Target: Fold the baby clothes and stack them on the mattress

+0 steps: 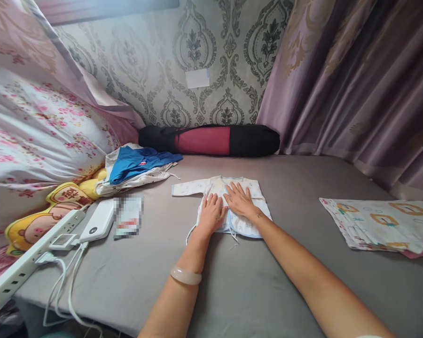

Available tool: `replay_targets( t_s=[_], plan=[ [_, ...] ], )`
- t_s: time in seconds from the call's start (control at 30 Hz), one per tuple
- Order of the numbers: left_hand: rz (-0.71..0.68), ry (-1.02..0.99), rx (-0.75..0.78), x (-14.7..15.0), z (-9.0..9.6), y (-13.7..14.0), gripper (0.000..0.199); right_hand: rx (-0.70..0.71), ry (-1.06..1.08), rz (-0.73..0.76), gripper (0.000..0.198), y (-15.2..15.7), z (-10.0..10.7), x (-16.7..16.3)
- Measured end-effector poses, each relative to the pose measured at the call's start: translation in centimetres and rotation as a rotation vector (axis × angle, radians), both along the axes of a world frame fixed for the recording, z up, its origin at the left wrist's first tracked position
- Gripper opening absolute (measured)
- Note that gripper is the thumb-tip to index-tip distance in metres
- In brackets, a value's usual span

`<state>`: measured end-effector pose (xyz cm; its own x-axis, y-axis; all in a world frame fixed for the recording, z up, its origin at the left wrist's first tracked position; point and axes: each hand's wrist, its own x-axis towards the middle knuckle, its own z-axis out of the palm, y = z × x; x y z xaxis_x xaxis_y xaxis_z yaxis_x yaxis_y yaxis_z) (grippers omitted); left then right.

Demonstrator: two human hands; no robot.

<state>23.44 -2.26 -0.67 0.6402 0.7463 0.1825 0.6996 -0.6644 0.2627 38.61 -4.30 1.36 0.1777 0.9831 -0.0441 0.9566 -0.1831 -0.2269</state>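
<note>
A small white baby shirt with pale blue trim lies spread on the grey bed surface. One sleeve stretches out to the left; the right sleeve appears folded in over the body. Thin tie strings hang from its left side and lower hem. My left hand rests on the left part of the shirt, fingers extended. On the upper right part my right hand lies flat with its fingers spread. Both palms press on the cloth and grip nothing.
Left are a white power bank, a power strip with cables and a blurred packet. Behind them lies a clothes pile with a blue garment. A black and red bag lines the wall. Folded printed cloth lies right.
</note>
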Motion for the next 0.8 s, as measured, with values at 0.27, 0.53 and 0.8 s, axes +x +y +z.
replay_targets(
  t_s=[0.27,0.53,0.8],
  plan=[
    [0.003,-0.131,-0.107,1.4,0.5,0.6,0.042,-0.017,0.05,0.009,0.059,0.1,0.0,0.4],
    [-0.083,-0.204,-0.182,5.0,0.5,2.3,0.056,-0.016,0.175,0.012,0.063,0.1,0.2,1.9],
    [-0.052,-0.094,-0.053,4.9,0.6,1.2,0.041,0.009,0.038,-0.086,0.063,-0.7,-0.3,2.8]
  ],
)
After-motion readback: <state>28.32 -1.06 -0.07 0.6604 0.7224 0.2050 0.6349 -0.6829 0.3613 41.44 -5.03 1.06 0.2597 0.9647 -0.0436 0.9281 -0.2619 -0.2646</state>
